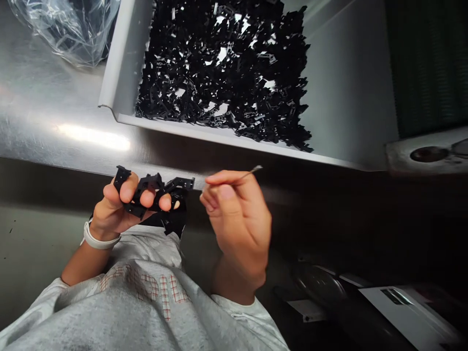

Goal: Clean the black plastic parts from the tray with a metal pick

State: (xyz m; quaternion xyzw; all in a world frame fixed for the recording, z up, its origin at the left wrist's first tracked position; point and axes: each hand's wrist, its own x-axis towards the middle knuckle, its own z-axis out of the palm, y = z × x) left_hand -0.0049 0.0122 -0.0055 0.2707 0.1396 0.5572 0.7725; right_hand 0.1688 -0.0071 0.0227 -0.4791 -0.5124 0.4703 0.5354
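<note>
My left hand (122, 204) is closed around a bunch of small black plastic parts (161, 192), held in front of my chest below the table's edge. A white band sits on that wrist. My right hand (234, 219) is closed in a pinch on a thin metal pin or tool (250, 172) whose tip points up and right. The two hands are close together, a small gap between them. Above them a grey tray (124, 73) on the steel table holds a large heap of the same black parts (226, 68).
A clear plastic bag (69, 29) lies on the steel table (47, 112) at the top left. A dark panel stands at the top right, a round knob (427, 154) below it. White and dark equipment (395, 307) sits low on the right.
</note>
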